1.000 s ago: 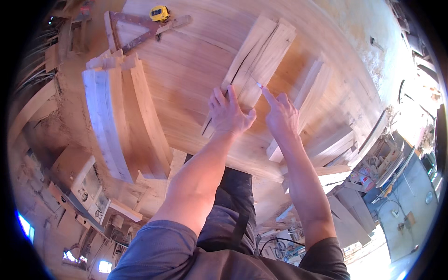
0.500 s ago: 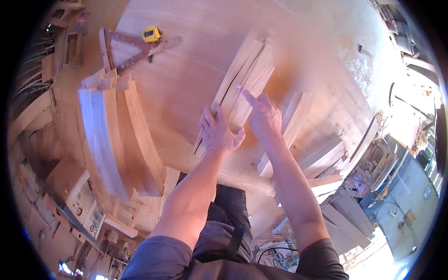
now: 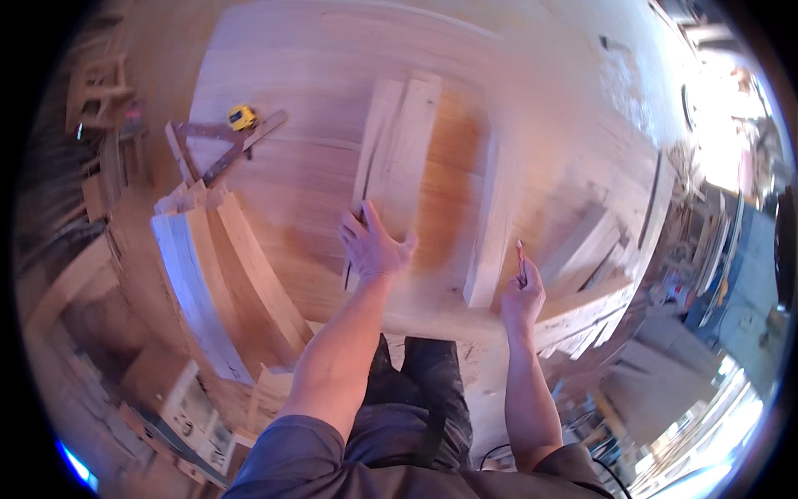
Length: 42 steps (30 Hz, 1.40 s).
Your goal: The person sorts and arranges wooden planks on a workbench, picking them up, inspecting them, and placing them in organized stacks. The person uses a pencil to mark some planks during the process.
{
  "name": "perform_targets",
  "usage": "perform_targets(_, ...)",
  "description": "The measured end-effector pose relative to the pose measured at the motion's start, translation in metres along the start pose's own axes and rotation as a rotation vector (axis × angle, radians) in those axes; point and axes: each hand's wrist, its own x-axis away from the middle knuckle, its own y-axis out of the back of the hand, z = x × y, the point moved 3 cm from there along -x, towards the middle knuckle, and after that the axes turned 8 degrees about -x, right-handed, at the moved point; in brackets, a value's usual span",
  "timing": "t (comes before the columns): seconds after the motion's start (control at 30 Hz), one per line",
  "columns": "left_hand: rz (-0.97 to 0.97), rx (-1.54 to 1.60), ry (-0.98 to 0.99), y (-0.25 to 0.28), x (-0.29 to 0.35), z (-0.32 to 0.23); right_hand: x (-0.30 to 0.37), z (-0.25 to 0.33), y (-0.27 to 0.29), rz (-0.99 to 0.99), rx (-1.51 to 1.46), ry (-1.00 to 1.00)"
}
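Observation:
My left hand [image 3: 376, 247] lies with fingers spread on the lower part of two pale wooden boards [image 3: 413, 125], which lie side by side on the wooden worktop [image 3: 307, 191]. A dark gap or line runs lengthwise between the boards. Off to the right, my right hand [image 3: 524, 297] is raised near the worktop's front edge, apart from the boards. Between its fingers it grips a thin red pencil [image 3: 521, 251], its pale tip pointing up and away from me. Standing between the boards and that hand is a long wooden beam [image 3: 489, 224].
A yellow tape measure [image 3: 242, 117] rests on a brown wooden triangle square [image 3: 218, 131] at the far left. Below it are several curved wooden pieces [image 3: 199, 274]. More wood offcuts [image 3: 586, 245] lie at the right. A blurred patch veils the upper right.
My right hand has drawn back from above the boards toward the lower right, keeping the pencil. My left hand stays on the boards. The whole view has shifted and turned slightly.

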Motion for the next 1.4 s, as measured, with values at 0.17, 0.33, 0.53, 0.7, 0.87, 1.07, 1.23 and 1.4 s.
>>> perform_targets(0.17,-0.059,0.015,0.008,-0.001,-0.005,-0.003,0.052,-0.069,0.034,-0.066,-0.166,-0.28)
perform_targets(0.33,-0.011,0.001,-0.025,0.002,-0.017,-0.002,0.102,-0.123,0.059,-0.168,-0.292,-0.378)
perform_targets(0.53,-0.013,-0.027,-0.064,-0.011,-0.078,0.003,0.138,-0.176,0.08,-0.302,-0.42,-0.485)
perform_targets(0.7,0.123,0.207,-0.144,-0.025,-0.022,-0.125,0.14,-0.206,0.086,-0.347,-0.607,-0.611)
perform_targets(0.87,0.342,0.258,-0.144,-0.062,0.03,-0.2,0.151,-0.233,0.078,-0.334,-0.815,-0.588)
perform_targets(1.07,0.591,0.535,-0.048,-0.051,0.027,-0.177,0.199,-0.263,0.062,-0.254,-0.825,-0.709)
perform_targets(1.23,0.847,0.851,-0.078,-0.033,0.03,-0.139,0.21,-0.216,0.05,0.024,-0.984,-0.77)
perform_targets(1.4,1.115,1.061,-0.051,-0.023,0.055,-0.125,0.197,-0.163,0.028,0.367,-1.371,-0.761)
